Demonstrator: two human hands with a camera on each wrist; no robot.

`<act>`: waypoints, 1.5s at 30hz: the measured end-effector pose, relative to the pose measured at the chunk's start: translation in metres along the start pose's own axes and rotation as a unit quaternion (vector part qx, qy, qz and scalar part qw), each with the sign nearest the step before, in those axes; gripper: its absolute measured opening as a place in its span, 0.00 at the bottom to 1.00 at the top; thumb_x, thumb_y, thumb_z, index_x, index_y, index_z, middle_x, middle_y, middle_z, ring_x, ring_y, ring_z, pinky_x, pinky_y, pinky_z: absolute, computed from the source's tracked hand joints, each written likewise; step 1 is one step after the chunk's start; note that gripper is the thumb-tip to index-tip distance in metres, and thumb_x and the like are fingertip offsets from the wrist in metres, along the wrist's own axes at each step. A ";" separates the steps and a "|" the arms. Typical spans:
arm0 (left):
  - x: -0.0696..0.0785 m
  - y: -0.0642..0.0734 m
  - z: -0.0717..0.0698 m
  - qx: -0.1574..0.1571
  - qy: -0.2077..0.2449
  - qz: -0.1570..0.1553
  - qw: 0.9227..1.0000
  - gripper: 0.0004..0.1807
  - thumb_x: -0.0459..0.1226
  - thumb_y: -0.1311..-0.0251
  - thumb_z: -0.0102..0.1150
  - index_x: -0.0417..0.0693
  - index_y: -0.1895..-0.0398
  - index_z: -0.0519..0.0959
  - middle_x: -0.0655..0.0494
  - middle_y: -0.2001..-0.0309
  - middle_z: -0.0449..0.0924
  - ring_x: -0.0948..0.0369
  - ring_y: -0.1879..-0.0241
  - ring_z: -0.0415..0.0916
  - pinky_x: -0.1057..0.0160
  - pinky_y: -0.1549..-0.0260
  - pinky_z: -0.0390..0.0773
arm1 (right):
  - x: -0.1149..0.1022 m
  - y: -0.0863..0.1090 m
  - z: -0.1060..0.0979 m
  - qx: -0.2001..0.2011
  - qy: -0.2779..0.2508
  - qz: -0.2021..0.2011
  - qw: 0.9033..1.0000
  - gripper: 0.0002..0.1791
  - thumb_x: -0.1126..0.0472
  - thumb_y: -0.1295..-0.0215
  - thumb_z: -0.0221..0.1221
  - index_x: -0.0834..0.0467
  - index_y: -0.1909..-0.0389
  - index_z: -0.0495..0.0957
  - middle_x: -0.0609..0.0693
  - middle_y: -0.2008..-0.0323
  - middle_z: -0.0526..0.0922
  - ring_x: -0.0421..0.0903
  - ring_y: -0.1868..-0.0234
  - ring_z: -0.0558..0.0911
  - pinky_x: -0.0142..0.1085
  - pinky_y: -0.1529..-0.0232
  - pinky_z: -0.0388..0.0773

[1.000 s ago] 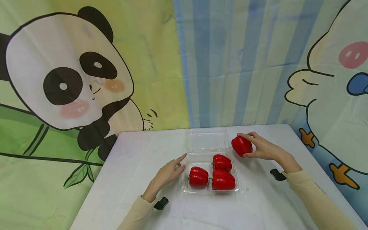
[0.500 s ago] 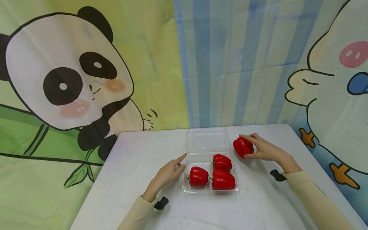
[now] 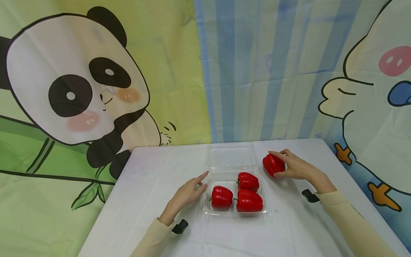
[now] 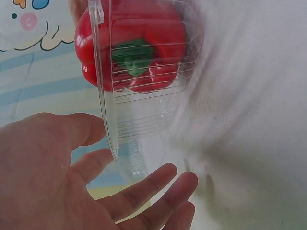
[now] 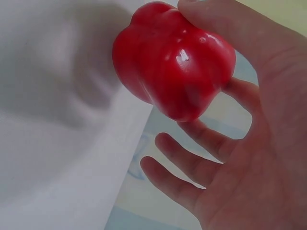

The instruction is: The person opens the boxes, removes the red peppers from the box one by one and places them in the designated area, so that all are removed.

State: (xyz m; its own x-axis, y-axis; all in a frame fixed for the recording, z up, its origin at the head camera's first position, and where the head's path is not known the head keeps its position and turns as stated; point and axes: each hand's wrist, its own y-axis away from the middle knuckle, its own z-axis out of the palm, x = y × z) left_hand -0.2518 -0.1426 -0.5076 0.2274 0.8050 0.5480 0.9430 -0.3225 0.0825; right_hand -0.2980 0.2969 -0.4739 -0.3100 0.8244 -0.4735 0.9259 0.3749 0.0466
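My right hand (image 3: 294,168) grips a red bell pepper (image 3: 273,165) between thumb and fingers, beyond the right side of a clear plastic clamshell box (image 3: 218,212). In the right wrist view, the pepper (image 5: 175,62) shows its lobed end, and the lower fingers are spread away from it. Three more red bell peppers lie in the box: one at front left (image 3: 221,197), one at front right (image 3: 249,201) and one behind it (image 3: 248,181). At the box's left edge my left hand (image 3: 190,190) is held with fingers extended, thumb and fingertips right at the rim (image 4: 106,110) in the left wrist view.
The box's clear lid (image 3: 231,157) lies folded back toward the rear of the white table (image 3: 154,171). Behind the table edge hangs a printed curtain (image 3: 250,71) with a panda and a white cartoon animal.
My right hand has shifted slightly right and a little downward with the bell pepper, away from the box. The left hand and the peppers in the box have stayed put.
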 end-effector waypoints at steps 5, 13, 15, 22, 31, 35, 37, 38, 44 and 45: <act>0.000 0.001 0.000 0.002 0.001 0.005 1.000 0.30 0.51 0.27 0.51 0.68 0.23 0.62 0.48 0.47 0.81 0.55 0.55 0.78 0.52 0.59 0.78 | 0.000 0.000 0.001 0.002 0.008 -0.001 1.000 0.50 0.52 0.47 0.75 0.53 0.25 0.61 0.66 0.40 0.68 0.64 0.42 0.72 0.51 0.57 0.84; 0.002 0.001 -0.002 0.002 0.001 0.008 1.000 0.30 0.51 0.27 0.51 0.67 0.23 0.62 0.47 0.47 0.81 0.56 0.56 0.78 0.52 0.60 0.78 | -0.003 -0.001 0.003 0.012 0.034 0.003 0.999 0.49 0.52 0.47 0.74 0.55 0.26 0.63 0.66 0.42 0.69 0.64 0.44 0.72 0.50 0.59 0.84; 0.002 0.002 -0.002 0.002 0.002 0.008 1.000 0.30 0.50 0.27 0.51 0.67 0.23 0.62 0.46 0.47 0.81 0.55 0.56 0.78 0.53 0.61 0.78 | -0.003 -0.001 0.004 0.015 0.040 0.008 0.999 0.48 0.51 0.48 0.74 0.55 0.26 0.63 0.66 0.42 0.69 0.64 0.45 0.73 0.50 0.59 0.84; 0.002 0.001 -0.002 0.001 0.002 0.007 1.000 0.30 0.49 0.27 0.52 0.66 0.23 0.62 0.46 0.47 0.81 0.56 0.57 0.77 0.54 0.62 0.77 | -0.003 -0.004 0.007 0.015 0.056 0.023 0.998 0.47 0.51 0.47 0.74 0.54 0.27 0.63 0.67 0.43 0.69 0.65 0.45 0.72 0.51 0.59 0.84; 0.002 0.001 -0.001 0.002 0.000 0.004 1.000 0.30 0.51 0.27 0.51 0.66 0.23 0.62 0.47 0.47 0.81 0.56 0.56 0.77 0.54 0.62 0.77 | -0.007 -0.008 0.008 0.016 0.070 0.041 0.997 0.48 0.48 0.48 0.74 0.54 0.27 0.63 0.67 0.44 0.69 0.66 0.46 0.72 0.53 0.59 0.84; 0.001 0.001 -0.001 0.002 0.003 0.004 1.000 0.30 0.50 0.27 0.51 0.66 0.23 0.62 0.47 0.47 0.81 0.56 0.57 0.77 0.54 0.63 0.77 | -0.009 -0.008 0.009 0.019 0.078 0.047 0.996 0.48 0.48 0.48 0.74 0.54 0.27 0.63 0.67 0.45 0.69 0.66 0.46 0.72 0.54 0.59 0.83; 0.001 0.001 -0.001 0.002 0.004 0.004 1.000 0.30 0.50 0.27 0.51 0.66 0.23 0.62 0.47 0.47 0.81 0.56 0.57 0.77 0.54 0.63 0.77 | -0.009 -0.008 0.009 0.020 0.082 0.048 0.995 0.48 0.48 0.48 0.74 0.54 0.27 0.63 0.67 0.45 0.69 0.66 0.46 0.72 0.54 0.59 0.83; 0.001 0.001 -0.001 0.001 0.003 0.003 1.000 0.30 0.50 0.27 0.51 0.67 0.23 0.62 0.47 0.47 0.81 0.56 0.56 0.77 0.54 0.63 0.77 | -0.009 -0.008 0.009 0.021 0.083 0.050 0.995 0.49 0.48 0.48 0.74 0.54 0.27 0.63 0.67 0.45 0.69 0.66 0.46 0.72 0.54 0.59 0.83; 0.001 0.002 -0.001 0.002 0.003 0.004 1.000 0.31 0.50 0.28 0.51 0.67 0.23 0.62 0.47 0.47 0.81 0.55 0.55 0.78 0.53 0.61 0.78 | -0.008 -0.007 0.012 0.027 0.087 0.057 0.994 0.50 0.47 0.50 0.75 0.53 0.27 0.63 0.67 0.43 0.69 0.67 0.44 0.72 0.55 0.58 0.84; 0.001 0.002 -0.001 0.002 0.003 0.004 1.000 0.31 0.50 0.27 0.51 0.67 0.23 0.62 0.47 0.47 0.81 0.55 0.55 0.78 0.53 0.61 0.78 | -0.007 -0.007 0.012 0.027 0.089 0.056 0.994 0.51 0.47 0.49 0.75 0.54 0.27 0.62 0.67 0.43 0.69 0.68 0.44 0.71 0.55 0.59 0.83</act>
State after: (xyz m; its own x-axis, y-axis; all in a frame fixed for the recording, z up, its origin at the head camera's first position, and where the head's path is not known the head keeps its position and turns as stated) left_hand -0.2502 -0.1425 -0.5060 0.2336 0.7988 0.5544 0.9422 -0.3269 0.0740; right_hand -0.2995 0.2830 -0.4813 -0.2331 0.9232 -0.3056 0.9656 0.2570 0.0399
